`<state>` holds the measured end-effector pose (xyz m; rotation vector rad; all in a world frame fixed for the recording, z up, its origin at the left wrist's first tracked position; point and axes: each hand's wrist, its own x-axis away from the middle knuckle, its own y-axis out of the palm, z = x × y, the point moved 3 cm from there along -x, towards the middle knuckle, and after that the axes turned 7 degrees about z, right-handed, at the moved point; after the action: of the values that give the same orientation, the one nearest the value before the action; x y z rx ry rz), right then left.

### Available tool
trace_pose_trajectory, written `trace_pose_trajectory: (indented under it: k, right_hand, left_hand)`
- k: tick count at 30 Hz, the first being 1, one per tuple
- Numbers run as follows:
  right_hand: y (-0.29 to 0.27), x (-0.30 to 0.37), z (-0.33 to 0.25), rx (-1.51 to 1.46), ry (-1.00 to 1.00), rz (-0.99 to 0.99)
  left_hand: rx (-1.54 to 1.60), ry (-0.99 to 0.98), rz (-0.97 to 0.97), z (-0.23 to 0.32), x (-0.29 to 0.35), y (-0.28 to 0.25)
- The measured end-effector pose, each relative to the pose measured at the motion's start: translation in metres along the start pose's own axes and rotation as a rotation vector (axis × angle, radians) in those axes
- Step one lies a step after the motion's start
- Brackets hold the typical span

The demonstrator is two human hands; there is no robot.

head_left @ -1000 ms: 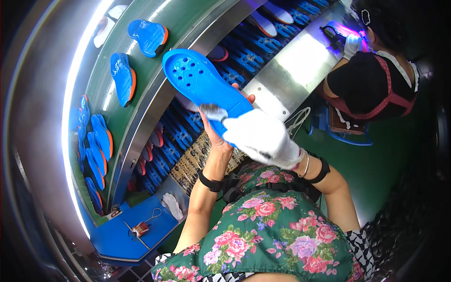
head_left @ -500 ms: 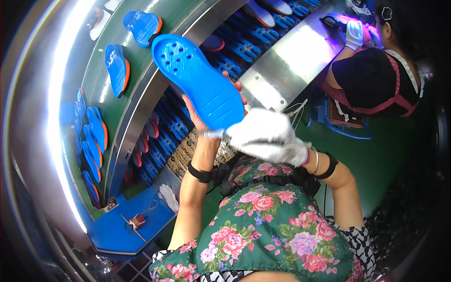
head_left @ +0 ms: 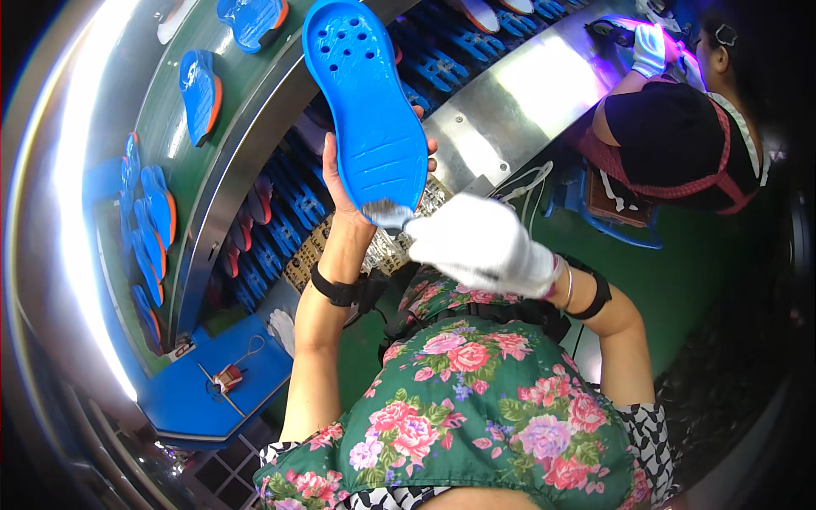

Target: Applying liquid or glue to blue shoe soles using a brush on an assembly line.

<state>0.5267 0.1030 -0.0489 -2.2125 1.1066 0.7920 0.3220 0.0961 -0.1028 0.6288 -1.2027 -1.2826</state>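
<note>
My bare left hand (head_left: 342,197) is closed around the edges of a blue shoe sole (head_left: 376,127) from beneath, fingertips showing at its right edge. The sole's inner face is turned up, with several round holes in the heel at the far end and fine grooves near the toe. In a white glove, my right hand (head_left: 476,246) grips a flat brush (head_left: 387,212). Its bristles lie at the sole's near toe end; the gloved fingers hide most of its handle.
To the left, a green conveyor belt (head_left: 161,102) carries several blue soles with orange sides (head_left: 201,98). Racks of soles (head_left: 293,204) sit below it. A blue table (head_left: 187,391) stands lower left. At the upper right, a co-worker (head_left: 671,136) sits by a metal surface (head_left: 484,127) under purple light.
The sole has moved up and turned more upright in my left hand. My right hand has shifted slightly, and the brush now lies over the toe end rather than beside it.
</note>
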Motion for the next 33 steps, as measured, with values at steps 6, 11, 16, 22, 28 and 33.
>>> trace_pose_trajectory:
  k: [6,11,16,22,28,33]
  right_hand:
    - [-0.005,0.000,0.003,-0.296,0.385,0.129]
    - [0.003,0.002,-0.013,-0.053,0.124,-0.011]
    - [-0.006,0.006,-0.003,-0.454,0.444,0.032]
    - [-0.021,-0.003,-0.010,-0.044,0.137,-0.044]
    - [-0.008,0.017,-0.019,-0.029,0.065,-0.107]
    - [-0.026,-0.001,-0.010,-0.124,0.228,0.049]
  left_hand:
    - [0.102,-0.079,0.000,-0.002,0.011,0.006]
    - [-0.003,-0.138,-0.080,0.004,0.004,0.004]
    - [-0.043,-0.177,-0.121,0.003,0.004,0.013]
    - [-0.177,-0.275,0.127,0.004,0.005,0.021]
    - [-0.248,-0.336,0.085,0.001,-0.002,0.017]
    - [-0.212,-0.322,0.130,0.002,-0.002,0.002]
